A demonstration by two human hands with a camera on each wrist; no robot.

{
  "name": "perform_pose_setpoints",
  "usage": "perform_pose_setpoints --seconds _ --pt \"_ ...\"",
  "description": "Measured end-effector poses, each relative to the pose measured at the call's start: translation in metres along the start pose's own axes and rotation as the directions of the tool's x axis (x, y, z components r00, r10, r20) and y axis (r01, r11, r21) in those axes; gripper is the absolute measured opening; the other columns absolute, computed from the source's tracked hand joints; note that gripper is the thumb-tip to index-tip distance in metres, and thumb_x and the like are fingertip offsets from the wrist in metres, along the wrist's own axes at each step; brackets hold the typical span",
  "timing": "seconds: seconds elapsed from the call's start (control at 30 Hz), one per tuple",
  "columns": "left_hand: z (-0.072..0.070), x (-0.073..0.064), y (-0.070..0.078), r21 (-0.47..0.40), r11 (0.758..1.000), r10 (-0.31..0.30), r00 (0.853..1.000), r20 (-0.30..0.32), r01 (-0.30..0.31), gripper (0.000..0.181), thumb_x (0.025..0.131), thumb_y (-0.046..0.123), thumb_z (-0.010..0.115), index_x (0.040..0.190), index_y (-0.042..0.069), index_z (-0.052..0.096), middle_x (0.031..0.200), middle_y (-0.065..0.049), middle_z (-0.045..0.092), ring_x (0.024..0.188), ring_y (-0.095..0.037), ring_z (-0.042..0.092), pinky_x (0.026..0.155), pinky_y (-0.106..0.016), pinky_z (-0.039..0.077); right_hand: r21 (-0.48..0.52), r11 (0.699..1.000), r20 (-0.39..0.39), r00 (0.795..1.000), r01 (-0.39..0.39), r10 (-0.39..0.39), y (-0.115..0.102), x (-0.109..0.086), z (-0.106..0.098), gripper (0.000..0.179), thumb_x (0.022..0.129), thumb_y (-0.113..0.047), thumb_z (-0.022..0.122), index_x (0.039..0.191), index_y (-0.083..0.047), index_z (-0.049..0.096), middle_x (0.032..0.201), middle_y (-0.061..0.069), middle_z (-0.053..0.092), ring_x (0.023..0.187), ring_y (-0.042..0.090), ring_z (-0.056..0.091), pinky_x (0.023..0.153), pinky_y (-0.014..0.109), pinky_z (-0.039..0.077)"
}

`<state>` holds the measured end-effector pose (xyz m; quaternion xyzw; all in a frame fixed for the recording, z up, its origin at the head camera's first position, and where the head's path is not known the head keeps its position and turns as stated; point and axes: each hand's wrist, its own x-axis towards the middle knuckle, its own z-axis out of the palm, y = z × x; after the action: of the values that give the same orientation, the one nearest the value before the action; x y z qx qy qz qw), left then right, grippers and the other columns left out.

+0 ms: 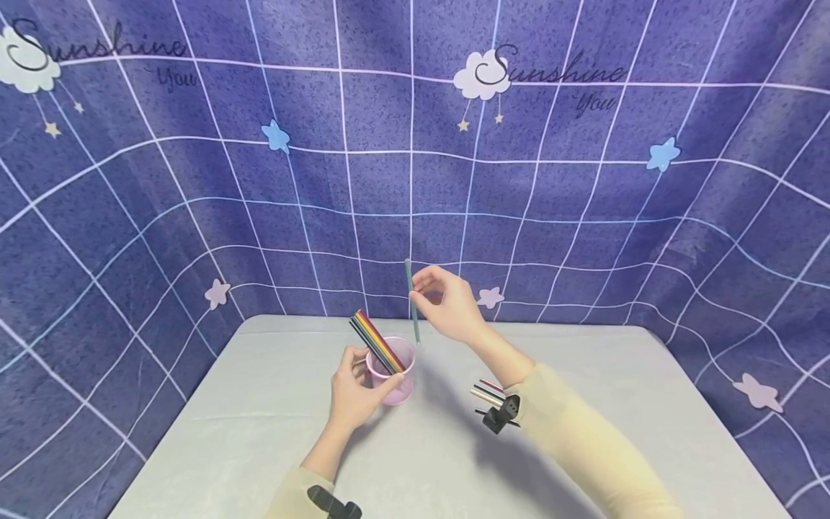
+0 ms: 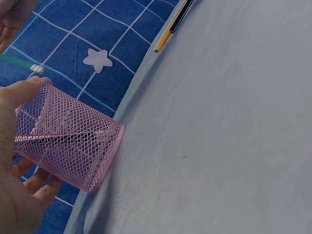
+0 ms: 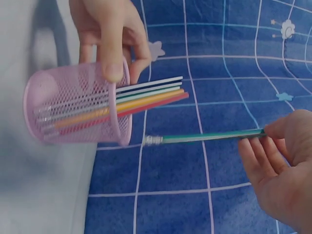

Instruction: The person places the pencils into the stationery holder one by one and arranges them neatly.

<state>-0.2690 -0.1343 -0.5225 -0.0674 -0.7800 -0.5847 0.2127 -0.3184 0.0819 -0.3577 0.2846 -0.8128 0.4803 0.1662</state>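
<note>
A pink mesh pencil cup [image 1: 398, 391] stands on the table, gripped around its side by my left hand [image 1: 355, 389]; the thumb lies at the rim. Several pencils [image 1: 376, 341] in yellow, red, dark and pale colours lean to the left inside it. My right hand [image 1: 450, 301] pinches a green pencil [image 3: 209, 136] between thumb and fingers, above and just right of the cup. This pencil hangs nearly upright, its metal-banded eraser end [image 3: 154, 140] pointing down. In the right wrist view that end is near the cup's rim, apart from it.
More loose pencils [image 1: 488, 392] lie on the white table [image 1: 259, 432] to the right, partly hidden by the right forearm's wrist camera [image 1: 501, 413]. A blue-purple grid-patterned cloth [image 1: 376, 180] hangs behind the table and along its sides.
</note>
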Motion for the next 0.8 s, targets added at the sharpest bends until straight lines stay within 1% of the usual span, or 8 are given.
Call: perform_pose_setpoints --seconds 0.13,0.2,0.33,0.43,0.57,0.67,0.8 --pt "0.000 0.001 0.000 0.004 1.000 0.012 1.000 -0.001 -0.012 0.070 0.068 0.021 0.103 0.118 0.005 0.057 0.121 -0.014 0.073 0.118 -0.036 0.075 0.103 -0.046 0.064 0.069 0.998 0.019 1.000 0.013 -0.014 -0.004 0.001 0.009 0.017 0.098 -0.006 0.073 0.114 -0.004 0.067 0.107 0.013 0.075 0.101 0.026 0.075 0.089 0.037 0.070" --pt "-0.001 0.001 0.000 0.008 1.000 0.016 1.000 0.001 -0.016 0.070 0.068 0.021 0.103 0.119 0.005 0.057 0.122 -0.014 0.073 0.118 -0.036 0.075 0.103 -0.046 0.064 0.081 0.997 0.029 0.999 0.015 -0.018 -0.005 0.000 0.013 0.017 0.098 -0.006 0.073 0.114 -0.004 0.067 0.106 0.013 0.075 0.100 0.026 0.075 0.089 0.036 0.070" --pt "0.000 0.001 0.000 0.004 1.000 0.024 1.000 0.007 -0.024 0.070 0.070 0.020 0.102 0.120 0.003 0.056 0.123 -0.016 0.073 0.117 -0.039 0.075 0.102 -0.048 0.065 0.071 0.997 0.055 0.998 0.012 -0.016 -0.004 -0.002 0.023 0.016 0.099 -0.006 0.073 0.113 -0.006 0.066 0.105 0.010 0.075 0.099 0.023 0.075 0.086 0.030 0.069" --pt "0.000 0.000 0.001 -0.006 0.999 0.033 0.999 0.005 -0.033 0.068 0.071 0.020 0.102 0.119 0.002 0.057 0.122 -0.018 0.074 0.115 -0.041 0.075 0.101 -0.050 0.065 0.057 0.998 0.066 0.998 0.015 -0.018 0.000 -0.004 0.030 0.016 0.098 -0.007 0.074 0.112 -0.008 0.066 0.104 0.009 0.076 0.097 0.022 0.076 0.082 0.025 0.068" --pt "0.000 0.000 0.000 -0.015 0.999 0.044 0.999 0.002 -0.044 0.067 0.071 0.019 0.102 0.119 0.001 0.057 0.119 -0.019 0.074 0.114 -0.041 0.076 0.100 -0.050 0.065 0.051 0.999 0.080 0.997 0.014 -0.018 0.007 -0.007 0.038 0.016 0.098 -0.006 0.074 0.111 -0.008 0.066 0.103 0.008 0.076 0.097 0.021 0.075 0.080 0.021 0.066" --pt "0.001 0.001 -0.001 -0.019 0.999 0.045 0.999 0.002 -0.045 0.068 0.071 0.019 0.102 0.119 0.002 0.057 0.120 -0.018 0.074 0.114 -0.041 0.076 0.100 -0.050 0.065 0.053 0.999 0.096 0.995 0.004 -0.009 0.010 -0.008 0.043 0.015 0.098 -0.005 0.073 0.111 -0.007 0.067 0.102 0.009 0.076 0.097 0.022 0.075 0.081 0.022 0.067" --pt "0.001 0.001 -0.002 -0.024 0.999 0.041 0.999 0.003 -0.041 0.067 0.071 0.019 0.101 0.119 0.002 0.058 0.120 -0.018 0.074 0.114 -0.041 0.076 0.100 -0.050 0.065 0.038 0.999 0.115 0.993 -0.003 -0.001 0.016 -0.009 0.051 0.014 0.097 -0.004 0.073 0.109 -0.006 0.067 0.100 0.009 0.076 0.095 0.022 0.076 0.082 0.027 0.069"
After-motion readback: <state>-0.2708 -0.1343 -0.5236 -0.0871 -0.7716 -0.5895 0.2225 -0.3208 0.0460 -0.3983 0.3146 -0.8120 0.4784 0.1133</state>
